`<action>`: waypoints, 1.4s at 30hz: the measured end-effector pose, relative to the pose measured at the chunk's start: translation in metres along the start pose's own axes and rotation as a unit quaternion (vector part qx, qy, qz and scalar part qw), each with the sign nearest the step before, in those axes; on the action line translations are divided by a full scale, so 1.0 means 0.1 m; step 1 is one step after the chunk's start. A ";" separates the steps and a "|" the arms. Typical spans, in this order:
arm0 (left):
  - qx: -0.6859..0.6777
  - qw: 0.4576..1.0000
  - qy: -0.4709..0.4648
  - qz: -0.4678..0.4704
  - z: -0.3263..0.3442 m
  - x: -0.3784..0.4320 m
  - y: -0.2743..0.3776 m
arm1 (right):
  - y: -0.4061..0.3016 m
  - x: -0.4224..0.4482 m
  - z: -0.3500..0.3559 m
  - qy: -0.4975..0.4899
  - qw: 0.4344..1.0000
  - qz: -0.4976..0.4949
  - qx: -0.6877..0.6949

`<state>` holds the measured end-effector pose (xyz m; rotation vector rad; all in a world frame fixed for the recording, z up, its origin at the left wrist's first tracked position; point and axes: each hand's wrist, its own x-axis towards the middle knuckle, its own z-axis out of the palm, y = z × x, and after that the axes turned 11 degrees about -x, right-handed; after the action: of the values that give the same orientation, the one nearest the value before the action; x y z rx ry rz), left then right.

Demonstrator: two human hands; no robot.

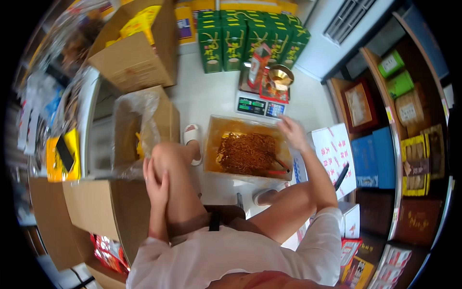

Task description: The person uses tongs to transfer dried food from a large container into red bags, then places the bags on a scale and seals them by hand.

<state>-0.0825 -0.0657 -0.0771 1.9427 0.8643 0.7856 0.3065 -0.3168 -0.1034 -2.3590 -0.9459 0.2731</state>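
My left hand (156, 184) rests on my bent left knee and holds nothing. Beyond the right rim of a plastic-lined tub (211, 144), my right hand (291, 133) is raised near the scale, blurred, its fingers partly bent. Reddish-brown shredded food (245, 153) lies in the tub. A utensil with a dark handle (282, 164) leans in it at the right. Past the tub stands a digital scale (258, 106). On its pan are an upright red-and-white pouch (258, 67), a flat red packet (272, 90) and a gold-coloured metal bowl (281, 75).
Several green gift boxes (231, 43) stand behind the scale. To the left are a carton of yellow packets (133, 59), a plastic-lined carton (166, 119) and an open carton (94, 209) with red packets. At the right, a black pen-like object (341, 176) lies on a white box (334, 151) beside shelves (393, 119).
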 end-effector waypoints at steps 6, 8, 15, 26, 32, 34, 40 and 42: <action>0.204 0.977 0.008 -0.058 0.27 -0.11 0.07 | 0.15 1.69 0.51 0.009 0.985 0.159 -0.059; 0.210 0.976 0.013 -0.055 0.34 0.07 0.08 | 0.52 2.30 0.95 0.091 0.968 0.234 0.001; 0.251 0.964 0.068 -0.063 0.31 0.31 -0.05 | 0.40 3.34 1.75 0.333 0.899 0.260 0.113; 0.078 0.995 0.034 0.052 0.25 0.16 -0.14 | -0.31 2.02 0.18 0.153 0.975 -0.113 0.113; -0.284 0.936 -0.205 0.040 0.79 0.79 0.60 | -1.22 0.57 -0.48 0.052 0.966 -0.201 0.154; -0.414 0.873 -0.244 0.078 0.88 0.77 0.74 | -1.51 0.17 -0.47 0.038 0.970 -0.191 0.144; -0.460 0.834 -0.305 -0.010 0.48 -0.06 1.04 | -1.74 -0.76 -0.09 -0.004 0.954 -0.099 0.282; -0.506 0.829 -0.236 0.021 0.44 -0.26 0.92 | -1.83 -0.92 0.00 -0.009 0.937 -0.140 0.319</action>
<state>-0.0382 -0.1435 -0.0212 1.0886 0.0243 0.5545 0.1351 -0.2733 0.0009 -1.6138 -1.0014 0.4151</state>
